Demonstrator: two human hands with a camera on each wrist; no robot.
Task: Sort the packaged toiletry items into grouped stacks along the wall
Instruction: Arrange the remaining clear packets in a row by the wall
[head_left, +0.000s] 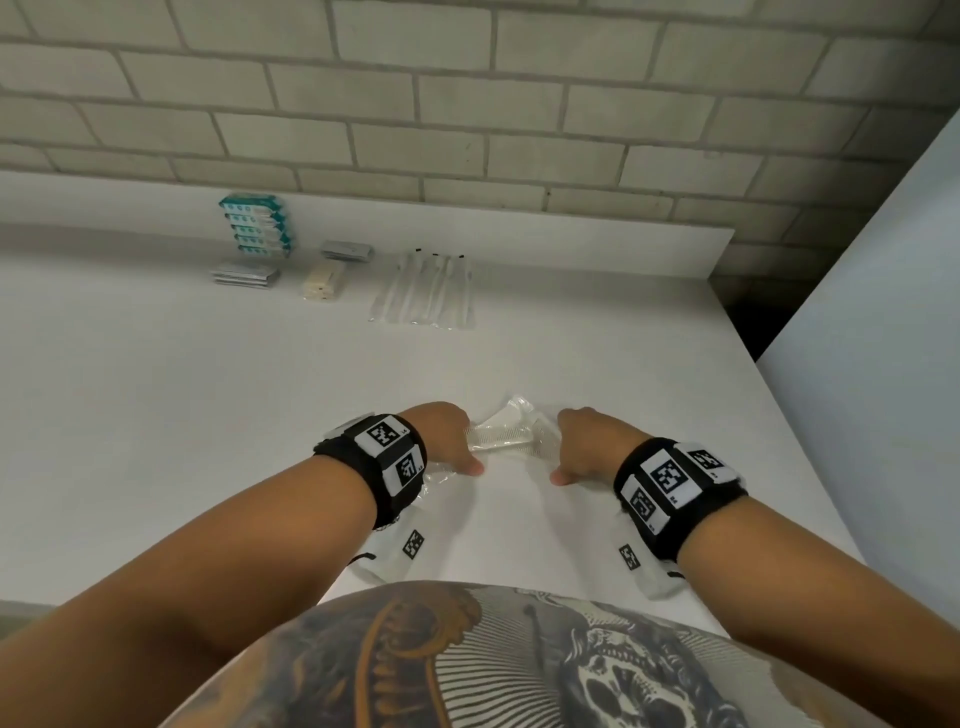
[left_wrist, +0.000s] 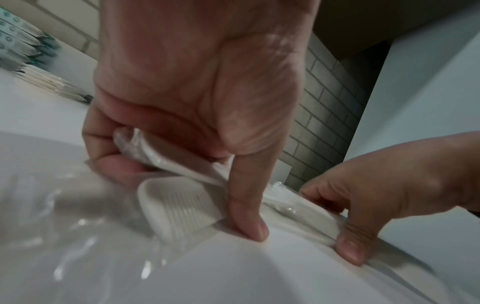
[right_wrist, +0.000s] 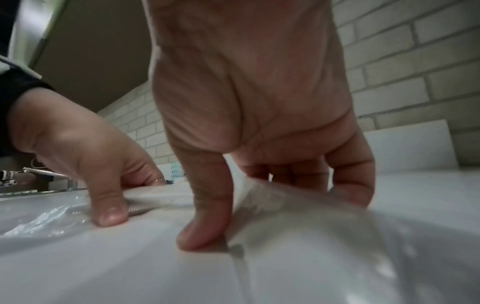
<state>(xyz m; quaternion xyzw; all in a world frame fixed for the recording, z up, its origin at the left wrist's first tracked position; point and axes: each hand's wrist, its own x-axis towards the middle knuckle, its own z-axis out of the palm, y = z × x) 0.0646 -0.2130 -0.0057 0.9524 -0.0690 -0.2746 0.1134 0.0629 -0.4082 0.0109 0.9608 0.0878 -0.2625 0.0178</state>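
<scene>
Your left hand (head_left: 451, 436) and right hand (head_left: 584, 447) each clamp curled fingers on an end of the wrapped combs (head_left: 498, 435), low over the counter (head_left: 208, 415) near you. Sorted stacks (head_left: 254, 228) sit by the wall (head_left: 467, 104), well apart

Comb ends (head_left: 498, 434) perhaps under hands

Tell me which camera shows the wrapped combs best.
Left wrist: the wrapped combs fill the frame, teeth clear, gripped by the left hand. Head view shows them small between both hands. Right wrist shows only a blurred strip of teeth.
</scene>
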